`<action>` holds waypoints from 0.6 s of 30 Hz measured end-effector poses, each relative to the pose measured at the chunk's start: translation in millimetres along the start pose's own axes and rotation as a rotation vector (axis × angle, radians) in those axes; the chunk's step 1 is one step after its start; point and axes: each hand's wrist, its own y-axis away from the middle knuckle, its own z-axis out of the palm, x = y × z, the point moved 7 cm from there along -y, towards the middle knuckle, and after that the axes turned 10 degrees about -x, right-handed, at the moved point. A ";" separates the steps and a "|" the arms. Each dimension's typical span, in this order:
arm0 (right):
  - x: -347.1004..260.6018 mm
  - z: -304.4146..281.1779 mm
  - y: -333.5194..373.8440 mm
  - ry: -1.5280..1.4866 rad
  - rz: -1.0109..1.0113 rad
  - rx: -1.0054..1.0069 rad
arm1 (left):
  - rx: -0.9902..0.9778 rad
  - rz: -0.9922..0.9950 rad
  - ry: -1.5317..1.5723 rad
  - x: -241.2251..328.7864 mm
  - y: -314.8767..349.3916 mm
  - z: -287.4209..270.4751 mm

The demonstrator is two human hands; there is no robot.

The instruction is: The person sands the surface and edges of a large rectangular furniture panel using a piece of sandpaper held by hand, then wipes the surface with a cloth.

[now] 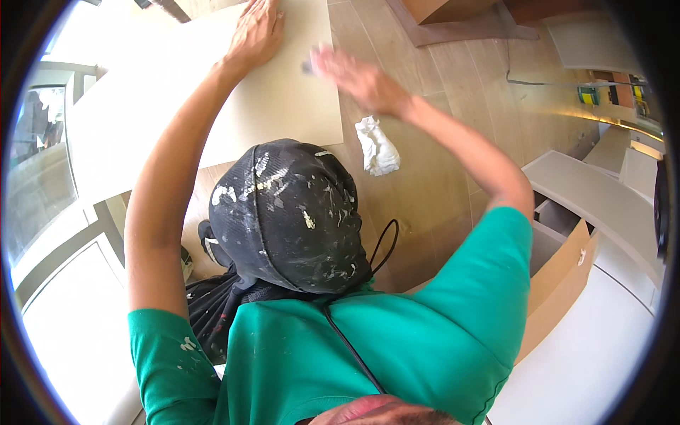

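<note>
A large pale flat board (283, 106) lies low in front of me, its right edge over the wood-look floor. My left hand (256, 32) rests flat on the board's far part, fingers stretched out. Over the board's right edge is my right hand (358, 78), blurred by motion. Its fingers are pressed together around a small dark piece (307, 66), too smeared to name. Near that wrist, a crumpled white cloth (379, 149) lies on the floor, touched by neither hand.
My bent knee (283, 212), in paint-spotted dark trousers, is close to the board's near edge. At the right stands an open drawer (559, 290) below a light-coloured top (588, 191). A brown box (432, 8) sits at the far right; a glazed frame (42, 156) stands at the left.
</note>
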 end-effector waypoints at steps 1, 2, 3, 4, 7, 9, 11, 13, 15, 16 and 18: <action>-29.5 1.4 21.7 -0.015 -0.032 -0.003 | 0.013 0.034 -0.028 3.2 -1.4 1.5; -52.4 2.0 35.7 -0.081 -0.077 -0.041 | 0.021 0.064 -0.058 2.8 0.0 1.9; -71.3 2.9 46.6 -0.144 -0.122 -0.077 | 0.032 0.097 -0.088 1.4 1.9 1.8; -79.9 1.3 52.5 -0.194 -0.164 -0.115 | 0.054 0.127 -0.096 -0.6 1.3 1.3; -36.0 6.2 34.1 -0.069 -0.133 -0.024 | 0.065 0.130 -0.100 -5.7 -2.2 9.4; 13.2 2.7 5.6 -0.012 0.035 0.019 | -0.018 0.010 -0.082 -13.4 -6.9 23.6; 28.4 -1.2 -4.5 0.012 0.120 0.075 | -0.014 0.006 -0.048 -17.4 -5.0 22.8; 26.7 0.0 -6.4 -0.003 0.125 0.164 | -0.018 0.010 -0.047 -18.7 -5.9 22.4; -29.7 10.1 23.0 0.035 -0.042 0.096 | -0.018 -0.008 -0.099 -19.7 -2.1 19.2; -56.8 13.0 41.1 0.048 -0.121 0.059 | -0.004 0.028 -0.084 -16.1 1.1 14.6; -71.3 9.4 61.7 -0.064 -0.184 -0.022 | 0.034 0.123 -0.021 -1.1 -4.7 9.8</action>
